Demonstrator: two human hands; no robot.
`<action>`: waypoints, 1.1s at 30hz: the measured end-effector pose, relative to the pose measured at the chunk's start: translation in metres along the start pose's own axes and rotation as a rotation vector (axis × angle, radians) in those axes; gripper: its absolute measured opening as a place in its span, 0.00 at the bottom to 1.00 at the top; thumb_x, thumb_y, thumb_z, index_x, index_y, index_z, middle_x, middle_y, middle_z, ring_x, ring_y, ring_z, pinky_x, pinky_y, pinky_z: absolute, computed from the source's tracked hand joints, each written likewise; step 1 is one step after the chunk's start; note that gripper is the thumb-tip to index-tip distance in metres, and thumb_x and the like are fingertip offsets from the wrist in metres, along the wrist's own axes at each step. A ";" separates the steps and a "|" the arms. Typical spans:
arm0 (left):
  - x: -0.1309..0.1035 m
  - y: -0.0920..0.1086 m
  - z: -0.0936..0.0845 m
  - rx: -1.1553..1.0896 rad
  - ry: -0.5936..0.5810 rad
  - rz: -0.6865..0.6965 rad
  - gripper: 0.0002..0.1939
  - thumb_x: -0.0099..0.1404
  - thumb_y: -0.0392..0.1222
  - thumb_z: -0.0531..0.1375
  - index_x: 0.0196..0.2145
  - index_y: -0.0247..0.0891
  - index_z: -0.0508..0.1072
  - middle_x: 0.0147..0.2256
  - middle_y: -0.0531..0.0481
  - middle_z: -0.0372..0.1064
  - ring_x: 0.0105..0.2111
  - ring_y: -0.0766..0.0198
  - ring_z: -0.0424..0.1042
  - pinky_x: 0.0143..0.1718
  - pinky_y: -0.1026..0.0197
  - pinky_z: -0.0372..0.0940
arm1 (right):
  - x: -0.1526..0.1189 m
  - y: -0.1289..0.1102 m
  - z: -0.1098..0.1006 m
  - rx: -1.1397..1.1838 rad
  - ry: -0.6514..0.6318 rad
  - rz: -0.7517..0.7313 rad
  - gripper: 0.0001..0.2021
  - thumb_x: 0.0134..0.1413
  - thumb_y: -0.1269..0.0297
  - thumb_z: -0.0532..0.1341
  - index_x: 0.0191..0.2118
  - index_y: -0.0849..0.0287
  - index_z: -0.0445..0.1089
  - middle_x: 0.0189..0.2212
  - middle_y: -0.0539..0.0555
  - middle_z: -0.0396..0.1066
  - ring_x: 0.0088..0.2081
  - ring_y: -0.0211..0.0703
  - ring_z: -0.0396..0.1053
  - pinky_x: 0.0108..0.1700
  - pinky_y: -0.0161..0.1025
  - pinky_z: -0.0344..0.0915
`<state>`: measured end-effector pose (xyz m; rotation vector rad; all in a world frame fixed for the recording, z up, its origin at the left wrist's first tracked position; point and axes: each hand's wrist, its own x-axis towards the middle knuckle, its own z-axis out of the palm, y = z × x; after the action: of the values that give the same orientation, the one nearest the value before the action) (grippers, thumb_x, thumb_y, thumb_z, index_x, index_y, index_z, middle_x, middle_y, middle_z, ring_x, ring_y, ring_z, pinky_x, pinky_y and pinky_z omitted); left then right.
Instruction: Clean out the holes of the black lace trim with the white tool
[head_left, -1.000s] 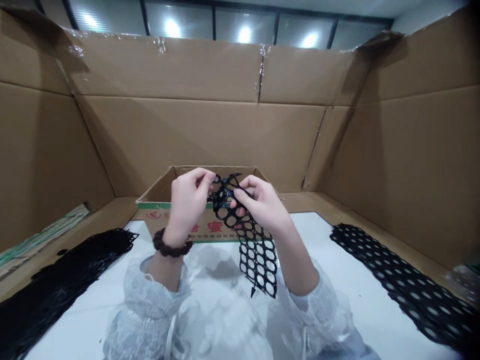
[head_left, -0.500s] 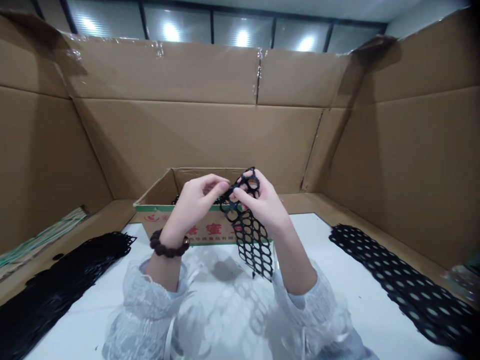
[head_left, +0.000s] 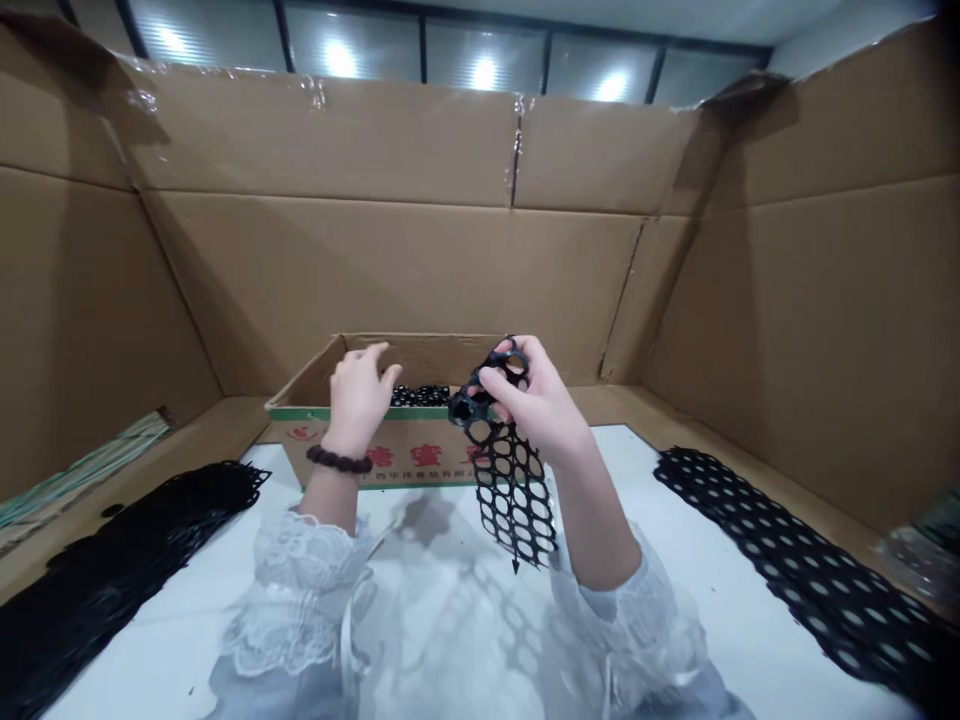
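Observation:
Pinched in my right hand (head_left: 536,395) is a black strip with rows of round holes, a perforated mesh strip (head_left: 514,490). Its lower part hangs down in front of the cardboard box, and its upper end is bunched at my fingers. My left hand (head_left: 360,390) is apart from the strip, above the box's left part, with fingers spread and nothing in them. Printed with red characters and a green edge, the cardboard box (head_left: 300,430) stands beyond my hands. More black perforated pieces (head_left: 420,396) show inside it.
On the white table (head_left: 637,600), a dark pile of black strips (head_left: 127,560) lies at left. A stack of perforated strips (head_left: 795,560) lies at right. Tall cardboard walls (head_left: 390,270) surround the table. Green-edged material (head_left: 90,465) lies at far left, clear plastic (head_left: 915,560) at far right.
My left hand has let go of the strip's upper end and moved left, its fingers now apart. My right hand still grips the strip, which hangs slightly further right.

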<state>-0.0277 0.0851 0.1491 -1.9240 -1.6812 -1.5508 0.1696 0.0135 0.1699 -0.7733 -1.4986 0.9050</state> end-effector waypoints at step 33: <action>-0.030 0.069 -0.038 -0.268 -0.334 0.135 0.12 0.65 0.46 0.49 0.28 0.37 0.64 0.20 0.54 0.62 0.22 0.68 0.62 0.25 0.66 0.56 | -0.001 -0.004 -0.020 -0.293 -0.193 -0.082 0.12 0.44 0.66 0.61 0.37 0.62 0.61 0.28 0.49 0.60 0.30 0.34 0.60 0.32 0.33 0.60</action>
<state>0.0103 0.0158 0.1767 -2.4961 -1.4720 -1.5365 0.1897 0.0131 0.1743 -0.8460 -1.8474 0.7218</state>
